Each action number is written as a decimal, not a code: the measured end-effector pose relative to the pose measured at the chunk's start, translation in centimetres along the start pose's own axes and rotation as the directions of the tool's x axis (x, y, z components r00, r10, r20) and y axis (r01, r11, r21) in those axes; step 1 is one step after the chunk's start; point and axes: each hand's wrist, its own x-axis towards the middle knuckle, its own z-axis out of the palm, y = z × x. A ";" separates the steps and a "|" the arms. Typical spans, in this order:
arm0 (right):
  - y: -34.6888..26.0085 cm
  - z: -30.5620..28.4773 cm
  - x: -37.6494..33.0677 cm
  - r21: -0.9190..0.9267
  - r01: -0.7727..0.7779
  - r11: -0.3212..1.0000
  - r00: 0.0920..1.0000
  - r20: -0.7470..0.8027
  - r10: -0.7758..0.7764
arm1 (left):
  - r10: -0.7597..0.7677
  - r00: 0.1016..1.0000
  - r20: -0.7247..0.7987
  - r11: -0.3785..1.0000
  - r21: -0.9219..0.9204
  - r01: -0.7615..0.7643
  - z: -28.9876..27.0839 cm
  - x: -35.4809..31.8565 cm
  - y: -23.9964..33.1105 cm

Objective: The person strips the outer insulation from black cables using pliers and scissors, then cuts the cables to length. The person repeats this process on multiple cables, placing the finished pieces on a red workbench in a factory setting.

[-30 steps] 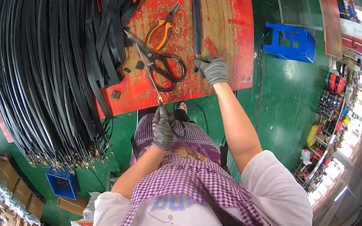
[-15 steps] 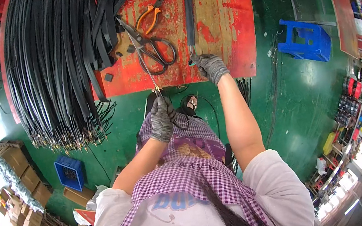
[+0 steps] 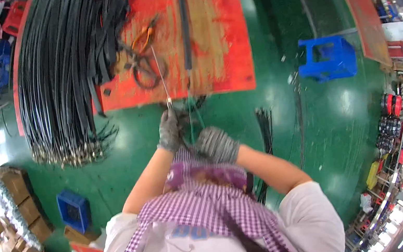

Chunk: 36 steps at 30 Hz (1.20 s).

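My left hand (image 3: pixel 168 131), in a grey knit glove, is closed around the lower end of a thin metal rod (image 3: pixel 161 77). The rod has a brass-coloured collar and points up over the table edge. Close to my lap, my gloved right hand (image 3: pixel 217 145) is curled, its fingertips hidden. Thin green cord (image 3: pixel 191 122) runs from it up to the lower end of a long black flat sleeve (image 3: pixel 185 28) on the table. Black-handled scissors (image 3: pixel 146 74) and orange-handled pliers (image 3: pixel 144 37) lie left of the sleeve, slightly blurred.
The worn red table (image 3: pixel 228 77) carries a thick bundle of black strips (image 3: pixel 56 59) whose metal-tipped ends hang off its front left. A blue stool (image 3: pixel 330 57) stands right. A blue crate (image 3: pixel 73 209) and cardboard boxes (image 3: pixel 17 192) are at left. Black cables (image 3: pixel 265 129) hang nearby.
My right hand has come down and left from the table edge to my lap, drawing out green cord. The left hand still grips the rod. My view has shifted.
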 end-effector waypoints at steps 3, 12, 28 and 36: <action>2.5 5.2 -0.9 0.098 0.044 0.994 0.975 -0.220 -0.021 | 0.247 0.929 0.276 0.829 0.437 -0.350 0.1 6.5 -5.3; 5.5 -4.4 -1.6 0.693 0.018 0.721 0.889 -0.341 0.306 | -0.321 0.868 0.378 0.838 -0.314 0.447 8.5 5.8 0.8; 8.0 1.3 1.5 0.299 -0.524 0.797 0.651 -0.463 0.602 | -0.262 0.931 0.253 0.706 0.708 0.006 7.1 2.9 3.1; 10.4 -0.9 3.2 0.705 -0.041 0.708 0.586 -0.557 0.589 | -0.232 0.881 0.413 0.959 -0.053 0.277 5.6 9.8 -0.9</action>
